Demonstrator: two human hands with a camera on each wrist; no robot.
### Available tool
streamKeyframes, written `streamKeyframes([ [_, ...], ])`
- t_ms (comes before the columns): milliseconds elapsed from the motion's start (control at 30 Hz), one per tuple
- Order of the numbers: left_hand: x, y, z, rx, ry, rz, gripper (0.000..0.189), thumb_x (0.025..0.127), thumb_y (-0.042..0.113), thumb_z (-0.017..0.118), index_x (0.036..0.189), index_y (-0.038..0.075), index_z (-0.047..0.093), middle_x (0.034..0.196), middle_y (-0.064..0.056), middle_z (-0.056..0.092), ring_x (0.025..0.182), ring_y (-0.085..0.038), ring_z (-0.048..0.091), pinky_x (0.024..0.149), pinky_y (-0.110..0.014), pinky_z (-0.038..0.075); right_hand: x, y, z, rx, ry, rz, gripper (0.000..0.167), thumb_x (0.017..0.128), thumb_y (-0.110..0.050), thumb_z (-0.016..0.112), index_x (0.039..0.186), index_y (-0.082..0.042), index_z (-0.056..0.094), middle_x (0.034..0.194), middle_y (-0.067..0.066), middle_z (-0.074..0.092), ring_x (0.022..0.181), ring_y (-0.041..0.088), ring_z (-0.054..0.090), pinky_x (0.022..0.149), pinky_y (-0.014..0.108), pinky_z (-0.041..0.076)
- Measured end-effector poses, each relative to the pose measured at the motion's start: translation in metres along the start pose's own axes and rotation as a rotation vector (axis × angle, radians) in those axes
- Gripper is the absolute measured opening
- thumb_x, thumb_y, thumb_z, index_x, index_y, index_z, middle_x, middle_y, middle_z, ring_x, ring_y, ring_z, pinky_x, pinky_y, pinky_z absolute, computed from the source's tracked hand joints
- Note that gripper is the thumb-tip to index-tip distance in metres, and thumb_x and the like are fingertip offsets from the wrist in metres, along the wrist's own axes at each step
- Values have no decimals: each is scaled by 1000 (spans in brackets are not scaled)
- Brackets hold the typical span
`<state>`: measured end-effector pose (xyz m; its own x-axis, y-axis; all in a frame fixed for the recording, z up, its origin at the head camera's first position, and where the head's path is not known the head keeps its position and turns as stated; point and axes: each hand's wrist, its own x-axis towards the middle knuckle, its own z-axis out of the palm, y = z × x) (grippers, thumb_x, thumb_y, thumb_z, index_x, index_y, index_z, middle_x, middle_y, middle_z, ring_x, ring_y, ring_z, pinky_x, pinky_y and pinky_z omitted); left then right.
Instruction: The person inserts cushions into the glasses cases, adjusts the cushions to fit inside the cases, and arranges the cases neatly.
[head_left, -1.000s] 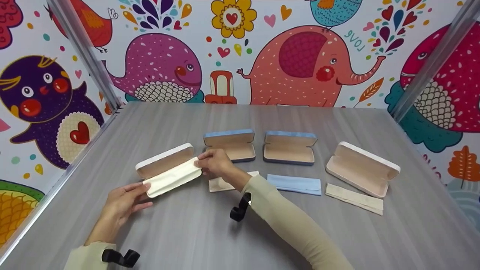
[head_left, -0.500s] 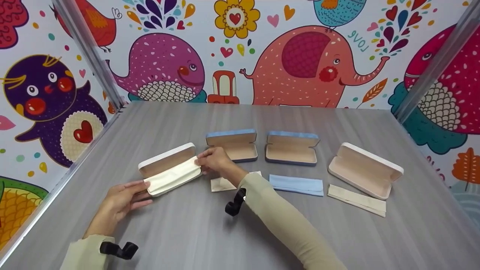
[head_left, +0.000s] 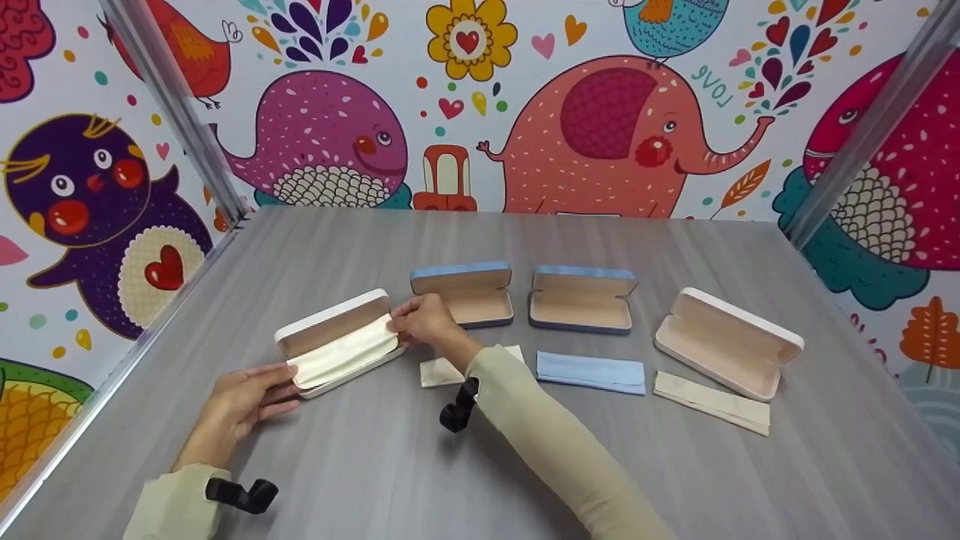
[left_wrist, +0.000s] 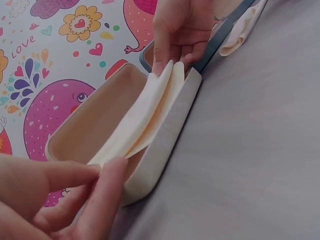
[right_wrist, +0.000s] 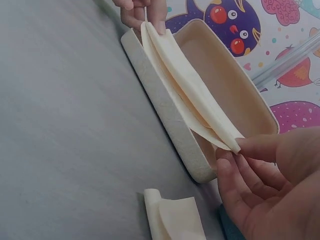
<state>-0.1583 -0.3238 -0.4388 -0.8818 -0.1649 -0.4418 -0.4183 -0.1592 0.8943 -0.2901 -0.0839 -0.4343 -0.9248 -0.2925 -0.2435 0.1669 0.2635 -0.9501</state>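
A folded pale yellow cloth (head_left: 343, 352) stretches along the opening of a white glasses case (head_left: 330, 313), whose lid stands up behind it. My left hand (head_left: 238, 401) pinches the cloth's left end between thumb and finger. At the other end my right hand (head_left: 426, 319) pinches the cloth in the same way. In the left wrist view the folded cloth (left_wrist: 142, 117) dips partly inside the case's lower half, its layers showing. From the right wrist, the case's front wall (right_wrist: 160, 107) runs alongside the cloth.
Two blue glasses cases (head_left: 581, 300) stand lidded open behind. Another white case (head_left: 727, 341) lies at the right. Folded cloths lie in front of them: a beige one (head_left: 442, 373) partly under my right arm, a blue one (head_left: 590, 373) and a cream one (head_left: 711, 403). Printed walls enclose the table.
Both hands have lowered the cloth slightly into the white case; more of the case's front rim now shows below it. The cases and other cloths stay in place.
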Motion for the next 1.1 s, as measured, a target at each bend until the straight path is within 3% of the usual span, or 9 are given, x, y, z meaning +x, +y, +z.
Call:
streamKeyframes([
  [100, 0, 1, 1, -6, 2, 4, 5, 94, 7, 68, 99, 9, 67, 78, 3, 72, 72, -7, 72, 69, -28, 62, -1, 1, 2, -36, 26, -20, 8, 85, 2, 74, 93, 2, 73, 69, 2, 65, 52, 7, 58, 46, 17, 49],
  [200, 0, 1, 1, -11, 6, 4, 13, 94, 6, 68, 86, 16, 70, 76, 3, 71, 70, -6, 71, 67, -27, 62, -2, 3, 3, -87, 51, -48, 6, 85, 0, 75, 91, 1, 73, 69, 1, 66, 51, 7, 57, 46, 17, 49],
  [333, 1, -1, 3, -1, 28, -1, 18, 93, 6, 68, 81, 18, 70, 75, 4, 71, 68, -6, 70, 66, -26, 62, -3, 6, 5, -151, 77, -88, 4, 85, -1, 76, 85, -2, 72, 67, 1, 65, 50, 7, 56, 47, 19, 49],
  [800, 4, 0, 6, 47, 63, -20, 17, 94, 9, 68, 79, 18, 71, 67, 4, 68, 61, -4, 68, 60, -25, 61, -5, 6, 6, -150, 94, -136, 6, 84, 3, 72, 81, 0, 69, 62, -2, 58, 47, 7, 56, 46, 18, 52],
  [1100, 4, -1, 6, 100, 86, -16, 3, 94, 12, 69, 91, 11, 69, 66, 4, 68, 59, -4, 68, 58, -25, 60, -6, 7, 8, -176, 114, -134, 10, 84, 3, 72, 79, -4, 67, 65, -2, 57, 49, 8, 55, 45, 18, 51],
])
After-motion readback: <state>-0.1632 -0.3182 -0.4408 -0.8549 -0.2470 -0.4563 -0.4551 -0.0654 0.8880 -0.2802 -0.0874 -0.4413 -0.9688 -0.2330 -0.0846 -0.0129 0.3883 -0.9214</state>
